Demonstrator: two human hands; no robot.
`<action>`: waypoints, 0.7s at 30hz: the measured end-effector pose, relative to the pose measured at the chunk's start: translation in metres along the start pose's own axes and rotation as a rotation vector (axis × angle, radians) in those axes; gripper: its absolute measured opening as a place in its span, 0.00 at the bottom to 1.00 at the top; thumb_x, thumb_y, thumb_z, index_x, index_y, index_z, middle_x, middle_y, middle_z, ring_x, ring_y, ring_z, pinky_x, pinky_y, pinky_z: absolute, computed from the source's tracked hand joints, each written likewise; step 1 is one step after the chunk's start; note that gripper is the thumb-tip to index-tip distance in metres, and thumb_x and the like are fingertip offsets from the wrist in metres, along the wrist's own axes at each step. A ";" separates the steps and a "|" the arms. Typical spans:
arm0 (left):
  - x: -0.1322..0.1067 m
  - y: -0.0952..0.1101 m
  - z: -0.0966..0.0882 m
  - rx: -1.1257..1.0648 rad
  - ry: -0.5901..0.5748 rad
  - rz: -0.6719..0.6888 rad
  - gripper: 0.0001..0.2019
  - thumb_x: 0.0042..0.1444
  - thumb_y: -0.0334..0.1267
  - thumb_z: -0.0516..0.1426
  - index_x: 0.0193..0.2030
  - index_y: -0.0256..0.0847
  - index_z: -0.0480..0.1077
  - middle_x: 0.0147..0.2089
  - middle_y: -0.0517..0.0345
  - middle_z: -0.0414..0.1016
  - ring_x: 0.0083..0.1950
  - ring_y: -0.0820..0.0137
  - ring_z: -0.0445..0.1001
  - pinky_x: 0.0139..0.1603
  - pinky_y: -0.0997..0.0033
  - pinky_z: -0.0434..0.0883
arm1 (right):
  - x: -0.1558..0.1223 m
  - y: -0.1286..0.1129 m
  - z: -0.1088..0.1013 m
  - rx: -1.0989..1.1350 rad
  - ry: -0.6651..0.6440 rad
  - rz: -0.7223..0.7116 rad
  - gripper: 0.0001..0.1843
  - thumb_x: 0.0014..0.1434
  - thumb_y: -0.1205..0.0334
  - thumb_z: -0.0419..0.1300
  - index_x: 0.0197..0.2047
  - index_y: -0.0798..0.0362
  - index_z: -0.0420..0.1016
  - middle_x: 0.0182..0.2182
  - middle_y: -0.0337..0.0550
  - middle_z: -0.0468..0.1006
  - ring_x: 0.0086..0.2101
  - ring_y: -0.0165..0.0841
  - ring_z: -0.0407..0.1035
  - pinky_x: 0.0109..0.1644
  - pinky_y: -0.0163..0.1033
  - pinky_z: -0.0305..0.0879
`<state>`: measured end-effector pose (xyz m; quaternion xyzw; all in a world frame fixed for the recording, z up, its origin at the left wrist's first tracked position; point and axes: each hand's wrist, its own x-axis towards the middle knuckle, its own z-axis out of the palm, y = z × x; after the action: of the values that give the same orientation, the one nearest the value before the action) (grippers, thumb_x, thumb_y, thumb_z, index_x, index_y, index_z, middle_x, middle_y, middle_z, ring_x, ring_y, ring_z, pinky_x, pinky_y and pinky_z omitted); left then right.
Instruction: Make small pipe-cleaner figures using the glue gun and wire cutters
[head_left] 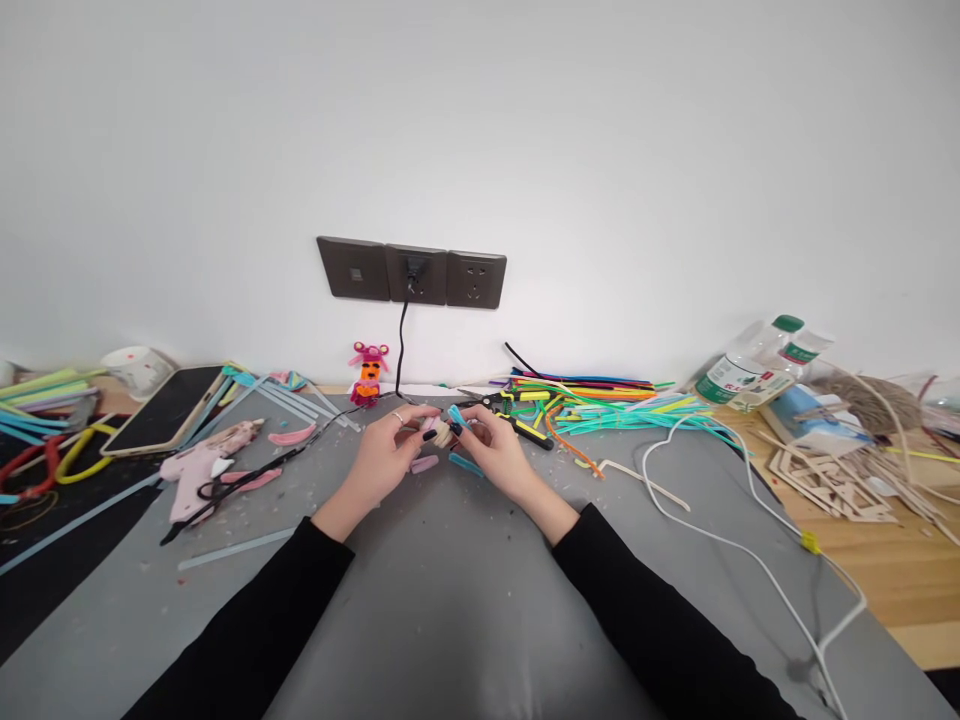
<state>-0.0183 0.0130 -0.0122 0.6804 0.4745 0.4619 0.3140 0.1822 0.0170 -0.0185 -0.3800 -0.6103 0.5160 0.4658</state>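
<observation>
Over the grey mat [450, 580] my two hands meet at the centre. My left hand [381, 455] is closed, thumb and fingers pinching a small pale pink-and-cream fuzzy piece [441, 437], partly hidden by the fingertips. A bent light-blue pipe cleaner piece [456, 415] sticks up between the fingertips of my right hand [499, 455], which is closed on it and up against the pale piece. Just below lie a mauve fuzzy piece [424, 464] and a blue fuzzy piece [466, 465]. Behind my left hand stands a pink-and-orange pipe cleaner figure [369, 374].
A pink glue gun [202, 465], a phone [161, 408] and scissors [86, 450] are on the left. Pliers [532, 432] and pipe cleaner bundles [637, 408] lie behind my right hand. A white cable [739, 545], bottles [750, 365] and wooden cut-outs [829, 485] occupy the right.
</observation>
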 end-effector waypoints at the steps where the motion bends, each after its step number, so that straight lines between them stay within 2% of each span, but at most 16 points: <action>1: 0.000 -0.001 0.000 -0.011 -0.001 -0.015 0.17 0.57 0.43 0.58 0.52 0.44 0.78 0.50 0.48 0.85 0.47 0.59 0.84 0.51 0.55 0.81 | 0.000 0.001 0.000 -0.004 -0.001 -0.001 0.18 0.61 0.44 0.67 0.43 0.49 0.74 0.30 0.38 0.80 0.32 0.33 0.77 0.39 0.39 0.77; 6: 0.000 -0.003 0.002 -0.078 0.004 -0.058 0.25 0.56 0.45 0.59 0.61 0.41 0.73 0.51 0.47 0.84 0.50 0.58 0.84 0.53 0.54 0.81 | 0.000 0.004 0.000 -0.012 -0.016 0.015 0.18 0.62 0.44 0.66 0.43 0.49 0.74 0.31 0.39 0.81 0.31 0.33 0.77 0.39 0.39 0.76; 10: -0.001 0.001 0.002 -0.061 0.004 -0.053 0.21 0.57 0.45 0.60 0.56 0.42 0.75 0.49 0.47 0.84 0.48 0.58 0.84 0.53 0.53 0.81 | 0.000 0.005 -0.001 0.003 -0.019 0.021 0.18 0.61 0.44 0.66 0.43 0.49 0.73 0.32 0.39 0.81 0.32 0.33 0.78 0.40 0.40 0.76; 13: -0.003 0.008 0.003 -0.069 -0.008 -0.045 0.17 0.59 0.50 0.61 0.50 0.43 0.78 0.52 0.47 0.82 0.49 0.58 0.83 0.52 0.53 0.82 | 0.001 0.004 -0.002 0.005 0.004 0.003 0.17 0.61 0.44 0.66 0.42 0.48 0.73 0.32 0.39 0.80 0.33 0.34 0.78 0.41 0.40 0.77; 18: -0.007 0.015 0.005 -0.136 -0.033 -0.094 0.20 0.59 0.54 0.62 0.51 0.44 0.79 0.57 0.46 0.80 0.52 0.56 0.82 0.46 0.55 0.84 | 0.002 0.003 -0.003 0.003 0.050 -0.026 0.16 0.62 0.45 0.65 0.41 0.49 0.73 0.33 0.38 0.79 0.33 0.33 0.77 0.43 0.40 0.77; 21: -0.007 0.013 0.004 -0.131 -0.056 -0.089 0.22 0.59 0.54 0.62 0.53 0.42 0.80 0.59 0.45 0.80 0.53 0.56 0.82 0.49 0.53 0.84 | 0.003 0.004 -0.003 0.013 0.049 -0.026 0.16 0.62 0.46 0.65 0.41 0.49 0.72 0.33 0.38 0.79 0.33 0.33 0.77 0.43 0.40 0.77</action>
<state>-0.0108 0.0015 -0.0050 0.6492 0.4640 0.4582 0.3914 0.1843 0.0211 -0.0216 -0.3818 -0.6001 0.5043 0.4897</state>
